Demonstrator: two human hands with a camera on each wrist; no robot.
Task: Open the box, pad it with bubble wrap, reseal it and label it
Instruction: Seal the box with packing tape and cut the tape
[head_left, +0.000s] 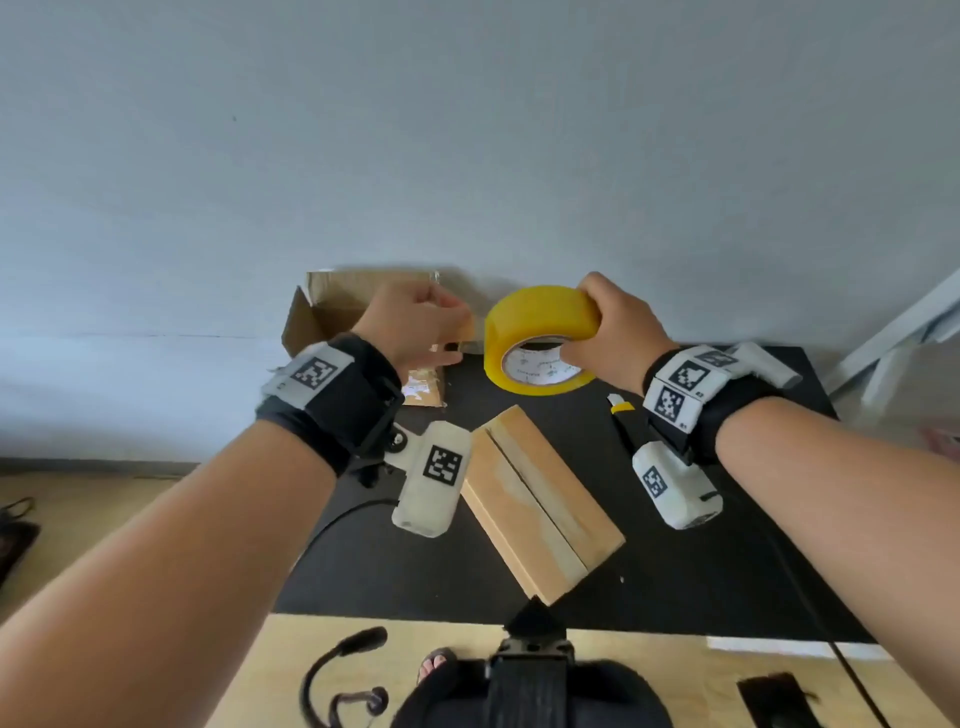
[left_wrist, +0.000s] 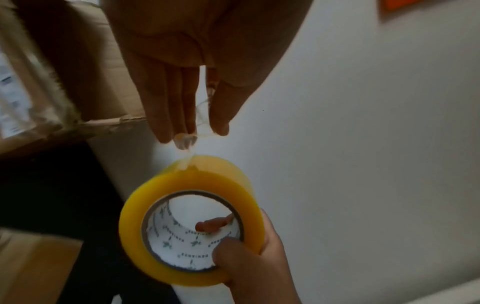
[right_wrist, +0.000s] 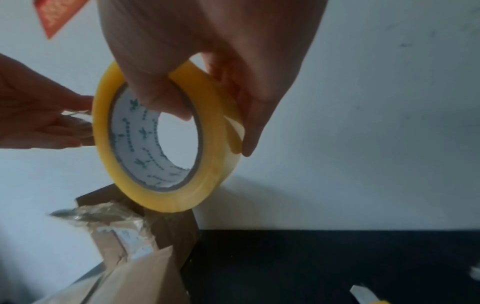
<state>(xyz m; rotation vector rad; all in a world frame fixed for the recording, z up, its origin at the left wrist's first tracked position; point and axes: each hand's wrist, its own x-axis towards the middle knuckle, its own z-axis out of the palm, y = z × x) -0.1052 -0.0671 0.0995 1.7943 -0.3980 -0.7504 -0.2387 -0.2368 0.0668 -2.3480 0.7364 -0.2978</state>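
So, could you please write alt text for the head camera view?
The right hand grips a yellow tape roll above a black table while the left hand pinches its loose end. Below lie a closed cardboard box and a utility knife.

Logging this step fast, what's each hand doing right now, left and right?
Left hand: pinching the loose end of the tape at the roll's edge.
Right hand: gripping the yellow tape roll, thumb through its core.

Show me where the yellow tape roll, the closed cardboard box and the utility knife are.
yellow tape roll (head_left: 540, 317), head view, outer band.
closed cardboard box (head_left: 540, 499), head view, top flap beside the seam.
utility knife (head_left: 621, 408), head view, yellow part of the handle.
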